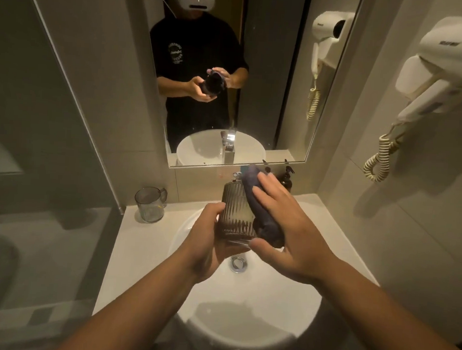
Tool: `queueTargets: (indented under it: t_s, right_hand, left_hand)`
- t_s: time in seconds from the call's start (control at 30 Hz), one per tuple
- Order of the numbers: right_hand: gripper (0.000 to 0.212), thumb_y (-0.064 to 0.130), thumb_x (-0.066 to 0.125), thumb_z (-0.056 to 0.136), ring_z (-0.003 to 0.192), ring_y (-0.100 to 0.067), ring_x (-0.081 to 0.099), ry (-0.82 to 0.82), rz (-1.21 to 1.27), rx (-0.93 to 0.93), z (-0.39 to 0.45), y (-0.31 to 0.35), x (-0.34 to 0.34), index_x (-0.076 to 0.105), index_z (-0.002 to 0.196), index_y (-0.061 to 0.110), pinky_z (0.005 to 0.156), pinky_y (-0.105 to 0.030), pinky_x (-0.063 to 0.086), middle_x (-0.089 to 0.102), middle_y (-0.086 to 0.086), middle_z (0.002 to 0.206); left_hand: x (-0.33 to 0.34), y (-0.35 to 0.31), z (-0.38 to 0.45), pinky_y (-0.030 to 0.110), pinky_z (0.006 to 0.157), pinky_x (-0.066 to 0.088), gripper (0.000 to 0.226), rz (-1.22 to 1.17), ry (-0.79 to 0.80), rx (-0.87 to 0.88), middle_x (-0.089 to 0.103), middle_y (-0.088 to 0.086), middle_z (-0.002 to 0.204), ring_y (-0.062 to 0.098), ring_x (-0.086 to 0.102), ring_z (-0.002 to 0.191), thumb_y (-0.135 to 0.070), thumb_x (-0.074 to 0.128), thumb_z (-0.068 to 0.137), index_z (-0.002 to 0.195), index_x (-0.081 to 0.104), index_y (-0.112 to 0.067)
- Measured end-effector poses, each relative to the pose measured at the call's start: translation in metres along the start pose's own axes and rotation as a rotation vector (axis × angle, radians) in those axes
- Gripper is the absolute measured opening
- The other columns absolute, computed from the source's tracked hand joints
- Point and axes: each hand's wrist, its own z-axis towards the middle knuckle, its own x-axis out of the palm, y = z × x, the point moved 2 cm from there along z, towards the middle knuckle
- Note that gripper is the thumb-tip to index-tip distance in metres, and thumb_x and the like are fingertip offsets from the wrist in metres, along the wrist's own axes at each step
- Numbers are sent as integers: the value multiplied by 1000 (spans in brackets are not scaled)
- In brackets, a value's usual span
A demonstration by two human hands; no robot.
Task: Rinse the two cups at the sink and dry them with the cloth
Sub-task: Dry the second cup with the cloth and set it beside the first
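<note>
My left hand grips a dark ribbed glass cup from its left side, holding it above the white sink basin. A dark blue-grey cloth lies along the cup's right side, and my right hand presses it there, fingers over it and thumb under its lower end. A second cup, a clear mug with a handle, stands upright on the counter at the left of the basin.
The tap is mostly hidden behind the cup, with dark bottles beside it under the mirror. The chrome drain shows below my hands. A wall hair dryer with a coiled cord hangs at the right.
</note>
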Motion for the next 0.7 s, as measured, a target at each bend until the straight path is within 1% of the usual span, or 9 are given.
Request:
queueTargets:
  t_s: [0.1, 0.2, 0.27, 0.33, 0.47, 0.53, 0.6, 0.67, 0.7]
  right_hand:
    - [82, 75, 30, 87, 149, -2, 7, 37, 29, 13, 5, 5, -3, 39, 147, 20, 115, -23, 14, 19, 14, 158]
    - [65, 61, 39, 89, 147, -2, 12, -31, 28, 91, 7, 13, -2, 53, 136, 18, 115, -28, 21, 28, 9, 156]
    - [60, 46, 43, 88, 148, -7, 12, -58, -14, 104, 6, 19, 3, 48, 140, 17, 116, -29, 21, 26, 3, 159]
    - [64, 36, 43, 87, 150, -14, 14, -39, -40, 75, 1, 23, 9, 37, 147, 15, 117, -28, 18, 24, -1, 160]
    - [67, 27, 42, 87, 148, -21, 19, -52, -108, 63, -16, 25, 20, 29, 150, 10, 117, -36, 22, 20, -3, 158]
    - [66, 27, 41, 87, 148, -20, 17, -66, -110, 72, -21, 25, 23, 27, 150, 11, 117, -35, 20, 16, 1, 158]
    - [66, 29, 38, 88, 150, -13, 11, -58, -59, 100, -23, 25, 23, 23, 152, 19, 118, -28, 15, 10, 8, 158]
    - [64, 34, 33, 91, 148, -1, 4, -31, 125, 215, -18, 23, 19, 12, 151, 33, 120, -24, 13, 2, 20, 157]
    - [63, 35, 32, 92, 146, 4, 3, -13, 258, 296, -15, 20, 16, 9, 151, 38, 121, -26, 16, 0, 25, 157]
  left_hand:
    - [4, -6, -4, 62, 104, 46, 62, 88, 33, -6, 70, 17, 124, 36, 67, 114, -64, 30, 98, 134, 58, -22]
    - [12, -7, -8, 59, 101, 49, 63, 88, 43, 9, 73, 10, 120, 31, 70, 111, -68, 27, 96, 132, 60, -28]
    - [19, -5, -9, 53, 92, 56, 56, 46, 16, 62, 74, 8, 119, 27, 72, 108, -62, 32, 98, 134, 58, -28]
    - [23, -5, -10, 45, 83, 59, 52, -59, -25, 93, 75, 10, 115, 24, 74, 102, -58, 36, 100, 131, 60, -24]
    - [25, -5, -10, 41, 85, 55, 58, -208, -58, 90, 74, 13, 117, 26, 73, 104, -60, 32, 101, 128, 64, -20]
    - [26, -1, -10, 41, 85, 54, 58, -219, -59, 61, 74, 13, 118, 27, 73, 105, -61, 31, 101, 127, 65, -22]
    - [28, 2, -10, 40, 84, 55, 57, -212, -39, 49, 74, 13, 118, 26, 73, 104, -59, 32, 101, 125, 67, -22]
    - [29, 4, -10, 43, 86, 55, 56, -203, -22, 49, 74, 14, 116, 26, 74, 100, -58, 33, 101, 126, 65, -19]
    - [30, 5, -11, 45, 88, 55, 57, -205, -22, 46, 74, 15, 115, 27, 74, 99, -58, 34, 101, 126, 65, -18]
